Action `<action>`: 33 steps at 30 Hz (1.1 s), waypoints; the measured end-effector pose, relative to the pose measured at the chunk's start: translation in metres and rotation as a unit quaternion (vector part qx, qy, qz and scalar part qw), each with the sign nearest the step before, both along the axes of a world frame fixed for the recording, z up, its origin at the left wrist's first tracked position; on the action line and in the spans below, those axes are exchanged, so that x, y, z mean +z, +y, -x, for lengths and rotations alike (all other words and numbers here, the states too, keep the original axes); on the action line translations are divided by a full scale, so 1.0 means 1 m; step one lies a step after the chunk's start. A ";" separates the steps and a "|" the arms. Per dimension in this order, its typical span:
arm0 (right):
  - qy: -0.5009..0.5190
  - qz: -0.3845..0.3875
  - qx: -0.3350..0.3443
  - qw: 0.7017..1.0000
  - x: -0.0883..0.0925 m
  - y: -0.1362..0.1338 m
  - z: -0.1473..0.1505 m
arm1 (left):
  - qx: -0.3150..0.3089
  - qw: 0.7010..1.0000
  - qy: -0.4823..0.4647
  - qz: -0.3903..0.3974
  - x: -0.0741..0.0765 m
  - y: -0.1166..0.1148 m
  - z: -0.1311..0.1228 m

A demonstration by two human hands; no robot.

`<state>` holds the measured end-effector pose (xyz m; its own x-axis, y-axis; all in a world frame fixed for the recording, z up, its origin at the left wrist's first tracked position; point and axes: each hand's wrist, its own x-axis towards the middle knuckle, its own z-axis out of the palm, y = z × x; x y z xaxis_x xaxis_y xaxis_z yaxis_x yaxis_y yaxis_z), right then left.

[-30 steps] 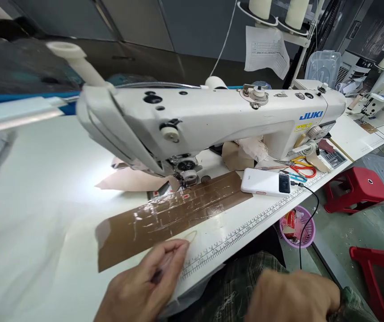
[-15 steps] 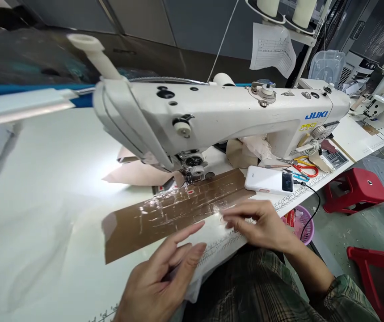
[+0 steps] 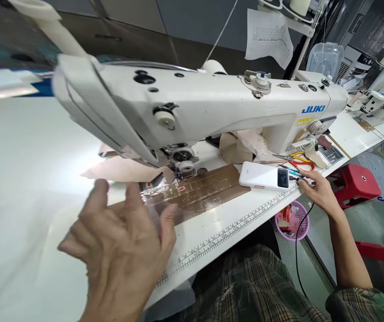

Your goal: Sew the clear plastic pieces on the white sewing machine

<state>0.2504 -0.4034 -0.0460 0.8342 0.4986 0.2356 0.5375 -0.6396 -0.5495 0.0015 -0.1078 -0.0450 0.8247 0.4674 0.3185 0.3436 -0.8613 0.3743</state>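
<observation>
My left hand (image 3: 121,241) hovers over the front left of the table, fingers spread, nothing in it. Behind its fingers lies a brown strip (image 3: 218,185) with a shiny clear covering, running under the presser-foot area of a white JUKI sewing machine (image 3: 212,103). At the table's front edge, my right hand (image 3: 319,192) reaches to blue thread snips (image 3: 291,170) and a black cable plug (image 3: 294,179). Its thumb and forefinger look slightly apart; whether they touch either thing is unclear. A white power bank (image 3: 262,175) lies to the left of that hand.
Red-handled scissors (image 3: 304,165) lie behind the power bank. Pale pink pieces (image 3: 128,170) sit left of the needle area. A printed ruler (image 3: 225,235) follows the table's front edge. Below are a purple basket (image 3: 292,235) with scraps and a red stool (image 3: 359,185).
My right hand has moved right and away from me, from in front of the strip to the blue snips. My left hand has lifted leftward and spread its fingers. The view has shifted slightly.
</observation>
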 end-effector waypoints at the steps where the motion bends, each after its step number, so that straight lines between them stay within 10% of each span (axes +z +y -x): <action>1: 0.000 0.014 0.002 1.000 -0.004 -0.005 0.000 | 0.038 0.999 -0.005 -0.038 0.004 -0.006 -0.001; 7: -0.059 0.039 -0.022 0.997 -0.018 -0.001 0.010 | -0.054 0.985 -0.019 -0.164 0.017 -0.051 0.002; 15: 0.031 -0.029 -0.069 0.997 -0.015 0.005 0.024 | -0.075 0.976 0.090 -0.184 -0.016 -0.044 0.014; 22: 0.122 -0.078 -0.055 0.988 -0.006 -0.006 0.040 | -0.145 0.983 -0.092 0.058 0.005 -0.073 -0.019; 24: 0.156 -0.108 -0.066 0.980 -0.005 -0.010 0.051 | -0.225 0.936 -0.090 0.256 0.005 -0.099 -0.033; 27: 0.220 -0.164 -0.079 0.958 -0.004 -0.013 0.072 | -0.272 0.770 -0.013 0.577 -0.013 -0.139 -0.058; 33: 0.327 -0.249 -0.080 0.908 -0.006 -0.013 0.110 | -0.111 0.498 -0.100 0.854 -0.053 -0.189 -0.087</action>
